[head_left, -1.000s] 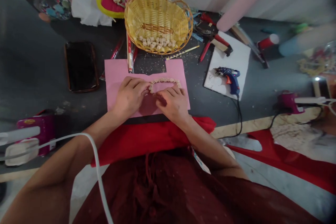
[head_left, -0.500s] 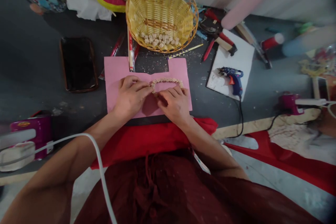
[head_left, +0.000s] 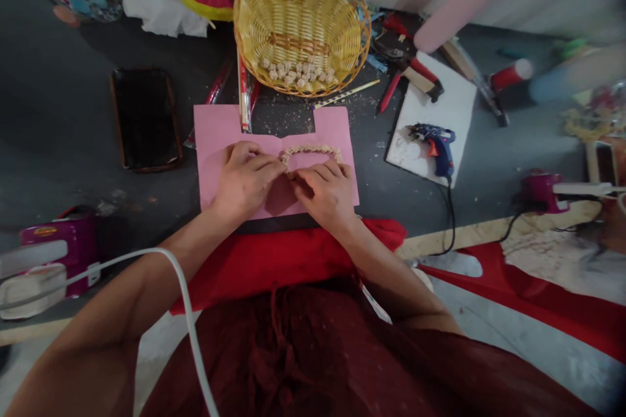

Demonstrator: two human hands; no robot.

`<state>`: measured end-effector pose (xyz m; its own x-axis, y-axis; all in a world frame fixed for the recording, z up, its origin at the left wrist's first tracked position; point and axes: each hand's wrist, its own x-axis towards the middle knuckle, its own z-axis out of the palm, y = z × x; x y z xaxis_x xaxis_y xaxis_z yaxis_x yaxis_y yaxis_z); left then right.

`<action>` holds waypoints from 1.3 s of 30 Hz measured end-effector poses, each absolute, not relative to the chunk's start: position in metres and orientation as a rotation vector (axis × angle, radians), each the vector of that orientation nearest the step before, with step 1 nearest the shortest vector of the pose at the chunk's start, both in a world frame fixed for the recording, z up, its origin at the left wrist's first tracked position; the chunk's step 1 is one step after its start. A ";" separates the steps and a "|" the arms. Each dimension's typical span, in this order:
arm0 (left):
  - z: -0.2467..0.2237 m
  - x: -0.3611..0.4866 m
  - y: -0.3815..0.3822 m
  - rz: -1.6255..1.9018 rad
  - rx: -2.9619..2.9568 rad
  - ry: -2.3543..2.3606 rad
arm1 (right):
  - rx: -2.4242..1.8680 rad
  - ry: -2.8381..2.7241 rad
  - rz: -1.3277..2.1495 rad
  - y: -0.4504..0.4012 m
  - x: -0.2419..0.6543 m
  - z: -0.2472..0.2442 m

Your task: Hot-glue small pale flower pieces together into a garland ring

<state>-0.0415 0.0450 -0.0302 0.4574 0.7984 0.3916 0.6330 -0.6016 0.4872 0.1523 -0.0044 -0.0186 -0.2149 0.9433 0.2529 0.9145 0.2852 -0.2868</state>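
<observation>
A curved strand of small beige knobbly pieces [head_left: 313, 149] arches over a sheet of pink paper [head_left: 212, 133] with a notched top edge. My left hand [head_left: 244, 179] pinches the strand's left end between thumb and fingertips. Curled over its lower and right side, my right hand [head_left: 327, 195] grips it too, and the fingertips of both hands nearly meet. Part of the strand is hidden under the right fingers. Beyond the paper, loose beige pieces [head_left: 298, 73] lie in a yellow wicker basket [head_left: 303, 0].
A blue glue gun [head_left: 443, 153] rests on a white board [head_left: 415, 111] at the right, near red-handled pliers [head_left: 425, 75]. To the left lies a dark phone [head_left: 147, 120]. A pencil [head_left: 347, 94] sits below the basket. A white cable [head_left: 180, 273] crosses my left arm.
Both hands keep almost the same hold on the strand. The surroundings shift only slightly with the camera.
</observation>
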 end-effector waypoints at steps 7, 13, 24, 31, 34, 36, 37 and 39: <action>-0.027 -0.043 0.045 0.817 2.465 1.214 | -1.680 -2.230 0.157 -0.003 0.152 -0.013; -0.028 -0.042 0.045 0.867 2.533 1.216 | -1.662 -2.252 0.096 -0.003 0.151 -0.012; -0.033 -0.040 0.045 1.036 2.664 1.198 | -1.694 -2.268 -0.007 -0.008 0.160 -0.010; -0.034 -0.040 0.045 1.036 2.606 1.175 | -1.663 -2.247 0.026 -0.011 0.163 0.000; -0.033 -0.042 0.045 1.020 2.643 1.168 | -1.613 -2.200 0.014 -0.012 0.162 0.012; -0.032 -0.043 0.044 0.996 2.655 1.171 | -1.583 -2.126 0.002 -0.014 0.164 0.021; -0.032 -0.043 0.044 0.985 2.654 1.171 | -1.570 -2.086 0.002 -0.015 0.166 0.024; -0.032 -0.043 0.044 0.971 2.652 1.173 | -1.556 -2.027 0.006 -0.017 0.169 0.029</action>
<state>-0.0434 0.0439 -0.0315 0.5050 0.6908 0.5175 0.6375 -0.7027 0.3159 0.1691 -0.0168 0.0290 -0.1531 0.8864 0.4368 0.8841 0.3204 -0.3403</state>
